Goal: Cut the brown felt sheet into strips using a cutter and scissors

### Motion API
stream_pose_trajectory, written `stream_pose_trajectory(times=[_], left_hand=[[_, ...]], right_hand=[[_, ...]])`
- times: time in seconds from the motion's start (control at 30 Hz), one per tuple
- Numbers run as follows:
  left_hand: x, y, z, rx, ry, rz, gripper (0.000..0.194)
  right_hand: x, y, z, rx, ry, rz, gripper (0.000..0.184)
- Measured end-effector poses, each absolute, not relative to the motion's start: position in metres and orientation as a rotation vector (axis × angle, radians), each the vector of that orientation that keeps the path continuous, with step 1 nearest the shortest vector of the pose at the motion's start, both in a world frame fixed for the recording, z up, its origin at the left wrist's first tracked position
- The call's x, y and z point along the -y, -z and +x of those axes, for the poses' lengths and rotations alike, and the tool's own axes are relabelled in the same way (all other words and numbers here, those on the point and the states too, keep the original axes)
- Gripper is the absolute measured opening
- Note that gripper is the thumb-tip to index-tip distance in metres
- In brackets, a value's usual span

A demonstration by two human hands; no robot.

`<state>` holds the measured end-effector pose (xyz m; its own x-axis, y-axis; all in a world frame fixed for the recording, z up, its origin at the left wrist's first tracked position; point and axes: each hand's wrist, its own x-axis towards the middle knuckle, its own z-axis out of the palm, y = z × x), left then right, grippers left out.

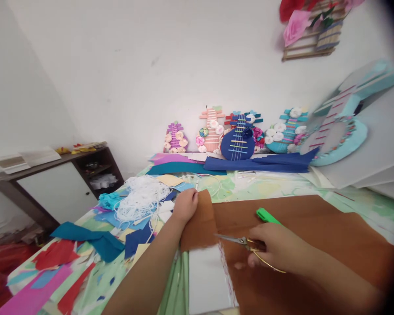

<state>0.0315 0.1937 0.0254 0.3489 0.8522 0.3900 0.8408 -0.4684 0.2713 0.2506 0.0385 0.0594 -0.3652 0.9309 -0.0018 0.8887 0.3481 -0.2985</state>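
A large brown sheet (295, 214), felt or thick paper, lies over the front right of the table. My left hand (185, 205) is closed on the far end of a brown strip (200, 225) at the sheet's left side. Below that strip shows a white rectangular piece (208, 280), with brown scraps along its ragged right edge. My right hand (271, 245) grips gold-handled scissors (243, 241), and their blades point left, with the tips at the strip's right edge. Just beyond my right hand, a bright green tool (266, 215) lies on the sheet, its near end hidden.
A heap of white cord (142, 197) and coloured scraps (85, 238) cover the left of the table. Several decorated lute models, one dark blue (238, 142), stand along the wall. A big light-blue lute model (351, 135) leans at right. A low cabinet (55, 192) stands at far left.
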Motion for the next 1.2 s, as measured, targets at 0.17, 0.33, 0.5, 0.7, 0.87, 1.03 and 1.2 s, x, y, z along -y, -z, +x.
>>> stream_pose_trajectory(times=[0.17,0.33,0.5,0.7,0.87,1.03,1.2], left_hand=[[-0.18,-0.05,0.034,-1.516,-0.911,2.529,0.015],[-0.161,-0.081,0.038,-1.405,-1.054,2.495,0.018],[-0.132,-0.12,0.047,-1.22,-1.098,2.51,0.019],[-0.106,-0.145,0.054,-1.118,-1.009,2.527,0.017],[-0.075,-0.134,0.058,-1.163,-0.992,2.55,0.019],[-0.01,-0.088,0.073,-0.803,-1.043,3.072,0.018],[0.029,-0.014,0.093,-0.413,-1.378,3.16,0.02]], right_hand=[[-0.036,-0.059,0.257,2.203,-0.493,-1.794,0.03],[-0.036,-0.061,0.257,1.96,-0.607,-1.745,0.032],[-0.034,-0.069,0.251,1.714,-0.848,-1.539,0.035],[-0.031,-0.062,0.25,1.608,-0.798,-1.561,0.041],[-0.025,-0.054,0.255,1.672,-0.786,-1.536,0.028],[-0.021,-0.049,0.267,1.586,-0.777,-1.549,0.021],[-0.005,-0.042,0.285,1.429,-0.748,-1.585,0.025]])
